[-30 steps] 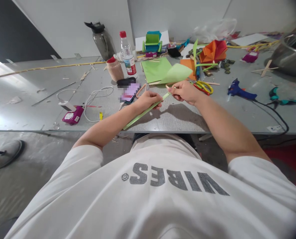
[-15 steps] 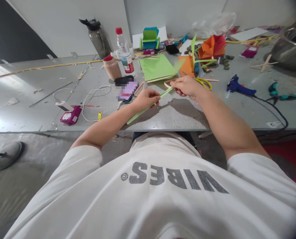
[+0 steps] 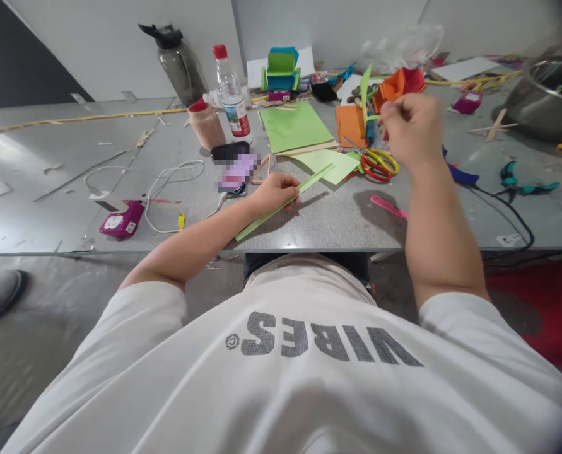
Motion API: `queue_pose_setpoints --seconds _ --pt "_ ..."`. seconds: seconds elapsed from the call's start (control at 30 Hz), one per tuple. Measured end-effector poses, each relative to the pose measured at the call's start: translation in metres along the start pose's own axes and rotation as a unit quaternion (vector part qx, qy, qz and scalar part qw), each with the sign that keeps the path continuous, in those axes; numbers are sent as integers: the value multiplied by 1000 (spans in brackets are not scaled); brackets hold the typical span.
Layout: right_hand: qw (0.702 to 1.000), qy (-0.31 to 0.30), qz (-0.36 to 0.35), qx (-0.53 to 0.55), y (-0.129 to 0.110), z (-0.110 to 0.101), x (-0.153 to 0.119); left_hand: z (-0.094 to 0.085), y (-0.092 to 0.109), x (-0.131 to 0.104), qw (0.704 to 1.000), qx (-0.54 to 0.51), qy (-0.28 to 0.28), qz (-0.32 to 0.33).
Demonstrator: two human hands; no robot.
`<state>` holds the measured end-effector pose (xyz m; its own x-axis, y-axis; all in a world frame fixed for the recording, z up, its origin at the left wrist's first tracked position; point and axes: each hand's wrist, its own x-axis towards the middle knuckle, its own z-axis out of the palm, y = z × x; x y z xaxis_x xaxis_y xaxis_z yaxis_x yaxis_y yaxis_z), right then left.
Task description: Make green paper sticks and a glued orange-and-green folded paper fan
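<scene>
My left hand (image 3: pixel 279 190) is closed in a pinch on a folded light green paper strip (image 3: pixel 264 220), which slants over the front of the table. The strip's far end reaches a loose pale green paper sheet (image 3: pixel 333 165). My right hand (image 3: pixel 412 126) is raised above the table on the right, its fingers curled together and slightly blurred. What it holds, if anything, is hidden. Scissors with red and yellow handles (image 3: pixel 378 167) lie left of and below that hand. A slim pink tool (image 3: pixel 388 207) lies near my right forearm.
A green sheet stack (image 3: pixel 297 128), a bottle with a red cap (image 3: pixel 236 104) and a phone (image 3: pixel 238 173) stand or lie behind my left hand. To the right are a blue glue gun (image 3: pixel 461 175), teal-handled pliers (image 3: pixel 515 184) and a metal pot (image 3: pixel 540 94). Orange folded paper (image 3: pixel 397 87) sits behind.
My right hand has let go of the green strip and moved up and right. The pale green sheet now lies flat by the stack. My left hand still holds the strip.
</scene>
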<state>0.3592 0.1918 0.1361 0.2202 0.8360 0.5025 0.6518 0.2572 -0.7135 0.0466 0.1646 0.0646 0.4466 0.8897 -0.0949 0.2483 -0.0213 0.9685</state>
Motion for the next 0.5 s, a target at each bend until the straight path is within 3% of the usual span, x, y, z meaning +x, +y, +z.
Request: queue_pose_setpoints --seconds 0.1,0.27,0.33,0.4,0.5 --pt "999 -32 12 -16 0 -28 -18 0 -4 1 1000 -5 -1 -12" --pt "956 -231 44 -178 28 -88 -63 6 -4 2 999 -16 15 -35" --pt "947 -217 96 -215 49 -111 -69 8 -1 1 999 -12 23 -44" --pt "938 -154 149 -271 74 -129 -66 11 3 -1 998 -10 26 -55" --pt "905 -119 164 -375 112 -143 -48 12 9 -2 997 -10 31 -64"
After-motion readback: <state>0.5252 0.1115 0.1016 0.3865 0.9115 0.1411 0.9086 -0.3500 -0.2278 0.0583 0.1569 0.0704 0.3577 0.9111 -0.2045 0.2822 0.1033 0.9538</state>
